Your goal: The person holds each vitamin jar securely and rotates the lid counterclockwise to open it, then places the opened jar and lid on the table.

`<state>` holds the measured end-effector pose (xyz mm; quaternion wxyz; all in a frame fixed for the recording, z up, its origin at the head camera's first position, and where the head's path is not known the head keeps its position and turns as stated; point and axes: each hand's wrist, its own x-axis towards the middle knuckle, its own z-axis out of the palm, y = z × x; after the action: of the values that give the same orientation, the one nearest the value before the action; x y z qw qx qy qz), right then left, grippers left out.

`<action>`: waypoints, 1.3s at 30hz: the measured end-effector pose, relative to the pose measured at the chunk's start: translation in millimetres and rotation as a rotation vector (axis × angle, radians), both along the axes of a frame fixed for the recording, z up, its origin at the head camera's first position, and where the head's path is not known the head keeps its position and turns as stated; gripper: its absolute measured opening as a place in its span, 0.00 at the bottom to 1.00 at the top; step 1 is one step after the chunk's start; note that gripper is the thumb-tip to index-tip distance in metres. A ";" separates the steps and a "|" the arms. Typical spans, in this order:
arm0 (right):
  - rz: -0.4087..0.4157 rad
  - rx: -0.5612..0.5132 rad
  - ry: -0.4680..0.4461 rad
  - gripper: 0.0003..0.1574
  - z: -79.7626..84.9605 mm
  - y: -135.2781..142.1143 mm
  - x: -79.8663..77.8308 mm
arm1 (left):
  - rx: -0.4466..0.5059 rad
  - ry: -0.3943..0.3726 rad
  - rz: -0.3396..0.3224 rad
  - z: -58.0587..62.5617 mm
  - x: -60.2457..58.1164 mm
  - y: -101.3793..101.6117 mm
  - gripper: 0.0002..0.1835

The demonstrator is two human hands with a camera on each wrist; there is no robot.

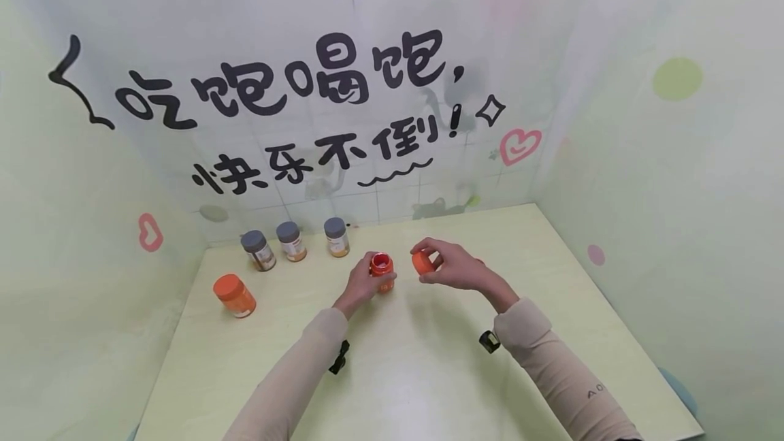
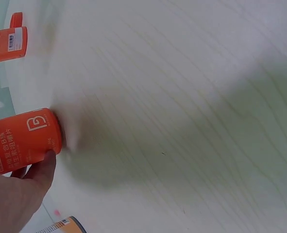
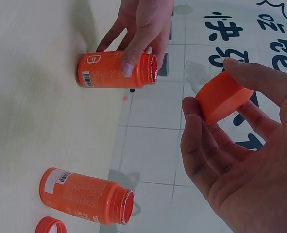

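Note:
My left hand (image 1: 363, 283) grips an orange bottle (image 3: 107, 70) with white print, its mouth uncovered. The bottle is upright, at or just above the tabletop; I cannot tell whether it touches. To the right, my right hand (image 1: 456, 266) pinches an orange screw cap (image 3: 225, 98) between thumb and fingers, apart from the bottle. A second uncapped orange bottle (image 3: 87, 196) stands on the table, with another orange cap (image 3: 51, 225) lying beside it; in the head view the right hand hides most of these.
A capped orange bottle (image 1: 235, 296) stands at the table's left. Near the back wall are three grey-lidded bottles: a left one (image 1: 258, 250), a middle one (image 1: 291, 241) and a right one (image 1: 336, 237). Printed wall sheets border the pale wooden table (image 1: 392, 386).

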<state>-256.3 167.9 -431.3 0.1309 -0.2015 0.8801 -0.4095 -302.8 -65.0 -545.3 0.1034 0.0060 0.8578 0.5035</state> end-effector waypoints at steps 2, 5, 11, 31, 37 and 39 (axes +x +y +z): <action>0.004 -0.002 0.004 0.29 -0.2 -0.1 -0.2 | -0.003 -0.003 -0.001 0.4 0.7 0.3 0.33; 0.009 0.000 0.013 0.29 -0.5 0.0 -0.3 | -0.002 -0.006 -0.010 1.1 1.7 0.6 0.33; 0.018 0.012 0.015 0.26 -1.3 -0.9 -2.1 | 0.001 -0.015 -0.011 1.1 2.5 -0.6 0.33; 0.002 0.142 0.011 0.25 -20.3 -7.9 -27.5 | -0.040 -0.035 0.030 4.3 20.4 -40.3 0.47; -0.020 0.234 0.056 0.27 -27.9 -11.9 -37.3 | -0.033 -0.030 0.069 9.2 27.5 -60.0 0.44; -0.027 0.262 0.062 0.28 -31.0 -14.3 -41.1 | -0.039 -0.033 0.084 8.9 29.5 -66.7 0.43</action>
<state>-297.4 153.6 -462.3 0.1233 -0.1835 0.9322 -0.2865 -273.2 -131.7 -536.3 0.0964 -0.0401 0.8652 0.4904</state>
